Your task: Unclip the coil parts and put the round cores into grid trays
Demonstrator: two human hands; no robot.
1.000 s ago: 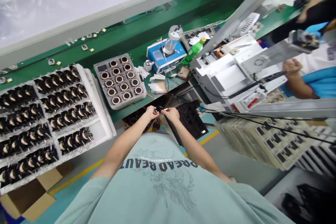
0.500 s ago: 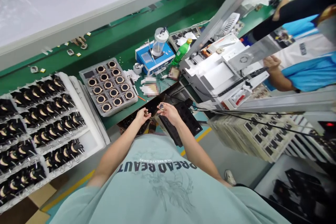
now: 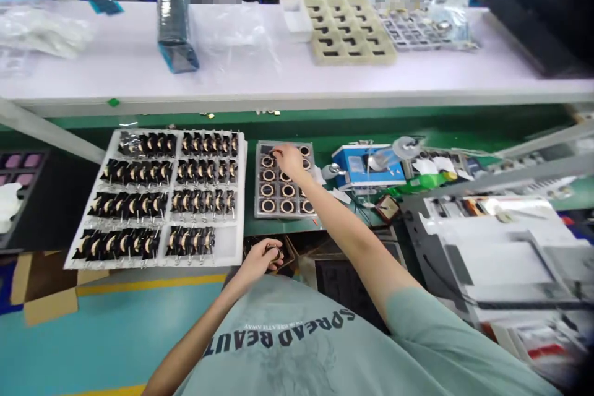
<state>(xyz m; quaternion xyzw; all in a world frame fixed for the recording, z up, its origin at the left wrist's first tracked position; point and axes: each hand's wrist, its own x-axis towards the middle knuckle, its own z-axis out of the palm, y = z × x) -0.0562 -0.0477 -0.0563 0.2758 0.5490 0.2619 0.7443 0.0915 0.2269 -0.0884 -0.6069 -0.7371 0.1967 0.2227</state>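
Observation:
My right hand reaches over the upper left of a grey compartment tray of round, gold-rimmed dark parts. Its fingertips are together at the upper-left compartments; whether a part is between them is too small to tell. Low in front of my shirt, my left hand is closed on a round ring-like part. To the left of the grey tray lies a white tray with rows of black parts bearing gold curved pieces.
A blue device with a clear cylinder stands right of the grey tray, beside a green bottle. A white machine is at the right. Above runs a white shelf with a beige tray. Open cardboard boxes sit lower left.
The view has swung left. My right hand has moved from in front of my body to the grey tray. My left hand stays near my shirt and now visibly holds a round part.

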